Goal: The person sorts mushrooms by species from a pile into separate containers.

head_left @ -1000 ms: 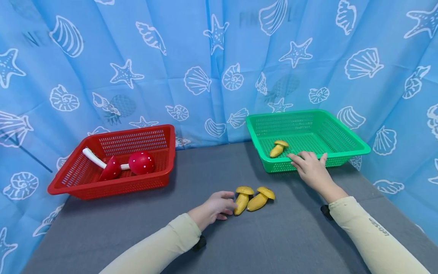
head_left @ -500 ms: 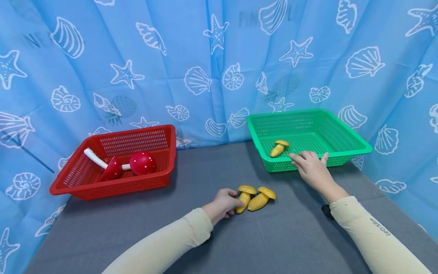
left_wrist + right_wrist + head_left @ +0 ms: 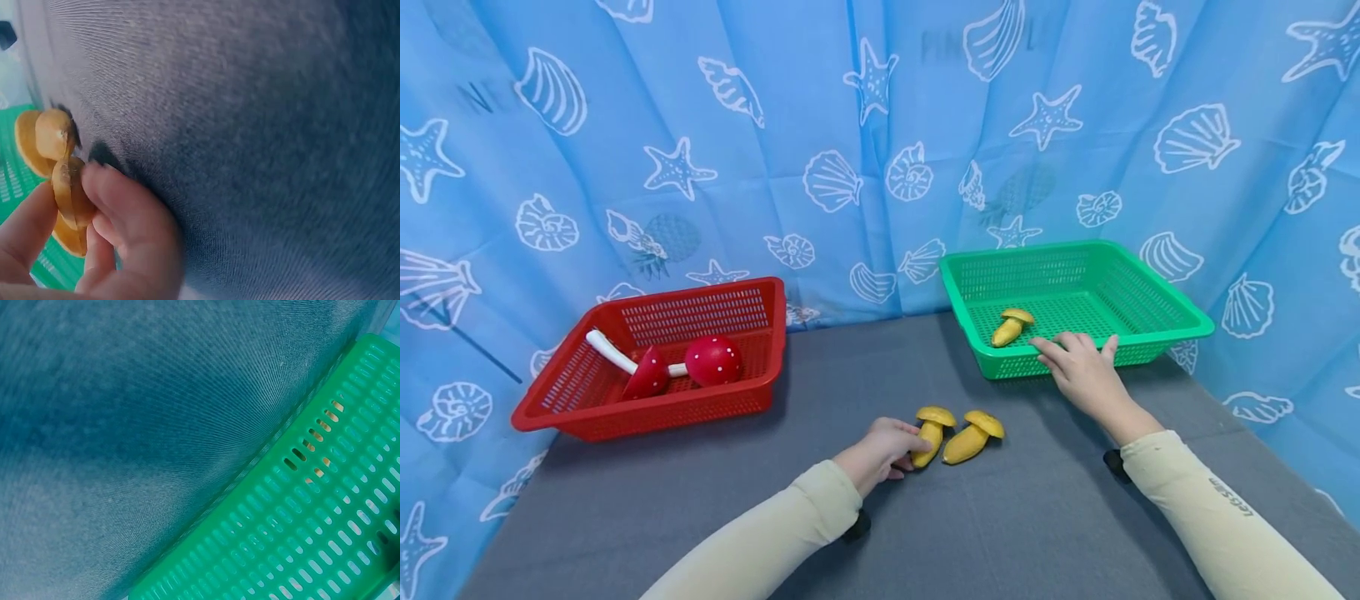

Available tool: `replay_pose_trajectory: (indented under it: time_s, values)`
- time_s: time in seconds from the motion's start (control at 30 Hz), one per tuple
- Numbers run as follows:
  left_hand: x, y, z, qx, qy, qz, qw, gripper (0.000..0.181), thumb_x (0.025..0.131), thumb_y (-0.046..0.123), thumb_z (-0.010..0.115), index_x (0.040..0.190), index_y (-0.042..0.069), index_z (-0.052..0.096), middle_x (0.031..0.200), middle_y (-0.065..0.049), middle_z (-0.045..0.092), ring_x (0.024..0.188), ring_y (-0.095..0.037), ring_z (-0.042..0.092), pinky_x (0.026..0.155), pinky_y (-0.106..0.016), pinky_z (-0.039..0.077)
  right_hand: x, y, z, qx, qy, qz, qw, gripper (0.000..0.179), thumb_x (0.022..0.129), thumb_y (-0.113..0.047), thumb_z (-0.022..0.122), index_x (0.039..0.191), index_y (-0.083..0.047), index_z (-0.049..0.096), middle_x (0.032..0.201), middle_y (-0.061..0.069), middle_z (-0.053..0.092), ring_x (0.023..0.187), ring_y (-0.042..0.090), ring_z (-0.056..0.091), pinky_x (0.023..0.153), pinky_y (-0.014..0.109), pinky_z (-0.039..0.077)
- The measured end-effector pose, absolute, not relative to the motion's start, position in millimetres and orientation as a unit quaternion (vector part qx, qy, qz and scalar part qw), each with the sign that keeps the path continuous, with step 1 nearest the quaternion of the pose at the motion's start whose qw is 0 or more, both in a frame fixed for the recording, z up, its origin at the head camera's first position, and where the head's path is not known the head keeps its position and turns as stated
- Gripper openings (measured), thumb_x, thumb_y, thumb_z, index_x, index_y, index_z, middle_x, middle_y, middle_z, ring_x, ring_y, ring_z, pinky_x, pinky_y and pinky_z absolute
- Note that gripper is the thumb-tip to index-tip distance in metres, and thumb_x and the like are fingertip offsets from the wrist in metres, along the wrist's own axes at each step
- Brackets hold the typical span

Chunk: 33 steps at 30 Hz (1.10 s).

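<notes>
My left hand pinches the stem of a yellow toy mushroom lying on the grey cloth. In the left wrist view, thumb and fingers close around the stem's rounded end. A second yellow mushroom lies just to the right of it. My right hand rests at the near rim of the green basket, fingers loosely bent over the edge. Inside that basket is a third yellow mushroom. Only the basket's slotted side fills the right wrist view, where that hand is mostly out of sight.
At the left stands a red basket holding red mushrooms with white spots and white stems. A blue curtain printed with shells and starfish hangs behind the grey cloth-covered table.
My left hand has moved slightly right, and its fingers have closed around the left mushroom, which shifted a little and back. The right hand has stayed at the green basket's rim.
</notes>
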State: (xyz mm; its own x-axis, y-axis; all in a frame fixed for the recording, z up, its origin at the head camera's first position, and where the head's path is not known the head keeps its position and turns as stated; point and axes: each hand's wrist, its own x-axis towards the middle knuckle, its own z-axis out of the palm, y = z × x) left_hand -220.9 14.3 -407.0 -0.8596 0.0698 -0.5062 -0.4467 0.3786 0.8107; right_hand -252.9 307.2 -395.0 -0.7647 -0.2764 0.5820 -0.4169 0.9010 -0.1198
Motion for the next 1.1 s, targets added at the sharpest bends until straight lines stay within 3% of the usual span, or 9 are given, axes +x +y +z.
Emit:
replay_pose_trajectory:
  time_s: [0.17, 0.6, 1.1]
  values:
    - [-220.4, 6.9, -409.1, -0.123, 0.756, 0.596, 0.239, 0.032, 0.088, 0.011, 0.072, 0.118, 0.003, 0.063, 0.094, -0.009, 0.066, 0.061, -0.014, 0.06, 0.048, -0.021, 0.045, -251.6, 305.6, -394.3, 0.185, -0.932, 0.121, 0.287, 0.03, 0.086, -0.004, 0.069, 0.116, -0.005, 0.066, 0.096, 0.02, 0.059, 0.095, 0.047, 0.052, 0.089, 0.086, 0.01]
    - [-229.6, -3.0, -388.4, -0.131, 0.724, 0.641, 0.219, 0.039, 0.09, 0.015, 0.071, 0.126, 0.002, 0.059, 0.105, -0.013, 0.065, 0.071, -0.016, 0.066, 0.052, -0.02, 0.049, -251.4, 306.0, -394.4, 0.182, -0.936, 0.117, 0.279, 0.029, 0.088, -0.006, 0.067, 0.117, -0.005, 0.065, 0.097, 0.021, 0.059, 0.095, 0.047, 0.052, 0.088, 0.086, 0.009]
    - [-242.7, 16.3, -365.0, -0.119, 0.693, 0.673, 0.228, 0.038, 0.091, 0.015, 0.07, 0.126, 0.005, 0.06, 0.102, -0.01, 0.067, 0.072, -0.016, 0.064, 0.057, -0.021, 0.049, -250.8, 306.9, -394.1, 0.178, -0.939, 0.117, 0.269, 0.028, 0.09, -0.007, 0.066, 0.118, -0.006, 0.065, 0.098, 0.021, 0.059, 0.098, 0.047, 0.052, 0.089, 0.086, 0.009]
